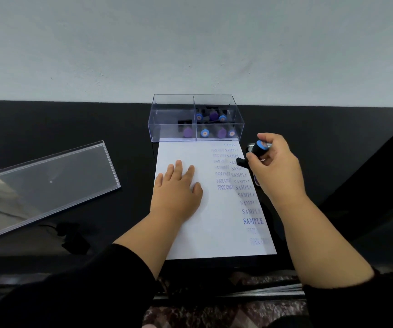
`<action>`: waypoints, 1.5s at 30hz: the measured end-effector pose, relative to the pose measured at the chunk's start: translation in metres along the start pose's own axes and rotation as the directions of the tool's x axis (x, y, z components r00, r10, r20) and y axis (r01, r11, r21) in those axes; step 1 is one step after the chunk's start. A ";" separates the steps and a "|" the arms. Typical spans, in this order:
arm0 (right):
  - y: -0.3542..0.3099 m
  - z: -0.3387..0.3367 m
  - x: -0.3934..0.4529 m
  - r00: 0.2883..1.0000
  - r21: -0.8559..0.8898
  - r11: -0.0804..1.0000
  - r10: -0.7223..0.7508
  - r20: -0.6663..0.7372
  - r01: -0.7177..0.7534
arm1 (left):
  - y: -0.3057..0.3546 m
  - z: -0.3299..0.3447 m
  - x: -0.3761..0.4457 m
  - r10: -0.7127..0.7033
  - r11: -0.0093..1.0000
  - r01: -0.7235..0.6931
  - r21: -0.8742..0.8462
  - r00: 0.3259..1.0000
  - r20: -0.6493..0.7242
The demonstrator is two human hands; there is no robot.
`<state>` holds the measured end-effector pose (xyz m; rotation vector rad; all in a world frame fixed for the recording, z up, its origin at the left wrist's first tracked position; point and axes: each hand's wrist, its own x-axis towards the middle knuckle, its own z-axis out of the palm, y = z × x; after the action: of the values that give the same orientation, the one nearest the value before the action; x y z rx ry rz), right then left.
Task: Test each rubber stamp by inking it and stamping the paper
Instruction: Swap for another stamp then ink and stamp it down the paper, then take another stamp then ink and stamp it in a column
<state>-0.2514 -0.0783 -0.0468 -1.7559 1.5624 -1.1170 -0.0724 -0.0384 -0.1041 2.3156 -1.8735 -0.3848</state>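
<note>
Now | left hand flat on paper | right hand gripping stamp

The paper lies on the table, the box of stamps just beyond its far edge, the lid well left.

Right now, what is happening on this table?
A person is testing rubber stamps. The left hand lies flat on the white paper and holds it down. The right hand grips a black stamp with a blue cap at the paper's right edge, tilted. The paper already carries columns of blue "SAMPLE" and "FAX OUT" prints along its right side. More stamps wait in the clear box behind the paper; its lid lies off to the left.
</note>
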 end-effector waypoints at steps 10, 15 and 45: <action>-0.045 0.028 0.051 0.969 -0.140 0.975 -0.141 0.205 0.172 | -0.008 -0.018 0.030 -0.163 0.971 0.155 -0.180 0.986 -0.031; -0.074 0.056 0.093 0.940 -0.157 0.955 -0.203 0.272 0.252 | -0.028 -0.035 0.058 -0.278 0.885 0.188 -0.427 0.947 -0.159; -0.117 0.174 0.159 0.637 -0.498 0.577 -0.049 0.769 0.647 | -0.068 -0.041 0.120 -0.337 0.646 0.112 -0.755 0.929 -0.150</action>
<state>-0.0441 -0.2340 -0.0034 -2.7320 1.1940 0.2469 0.0266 -0.1426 -0.0960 1.8805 -0.9941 -0.6587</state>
